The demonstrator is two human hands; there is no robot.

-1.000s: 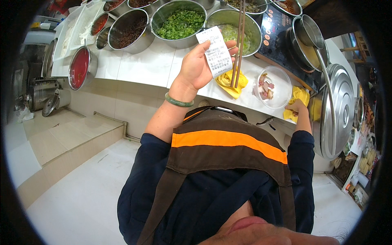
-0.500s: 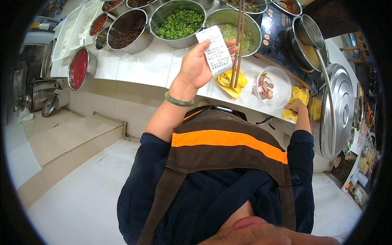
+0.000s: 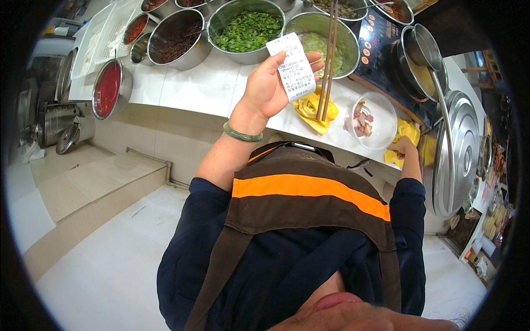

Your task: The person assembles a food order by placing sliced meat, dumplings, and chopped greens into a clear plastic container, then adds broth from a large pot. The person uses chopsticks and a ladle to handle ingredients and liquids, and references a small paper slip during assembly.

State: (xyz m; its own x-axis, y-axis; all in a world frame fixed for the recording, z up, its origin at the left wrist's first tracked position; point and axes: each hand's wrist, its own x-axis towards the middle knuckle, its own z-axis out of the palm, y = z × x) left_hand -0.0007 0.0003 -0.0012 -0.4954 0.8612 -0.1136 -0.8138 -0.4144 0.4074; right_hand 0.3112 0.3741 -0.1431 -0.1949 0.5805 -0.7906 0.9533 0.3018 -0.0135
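Only my view is shifting, sliding the counter (image 3: 190,91) slightly right, while my left hand (image 3: 263,89) is pinching the receipt (image 3: 292,67) near the far vegetable pot (image 3: 346,37), where a loosened pinch could drop it, and my right hand (image 3: 405,147) is touching the right yellow cloth (image 3: 408,132), grip unclear.

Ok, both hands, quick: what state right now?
Left hand: holding a white paper slip between thumb and fingers.
Right hand: on a yellow cloth; whether it grips cannot be told.
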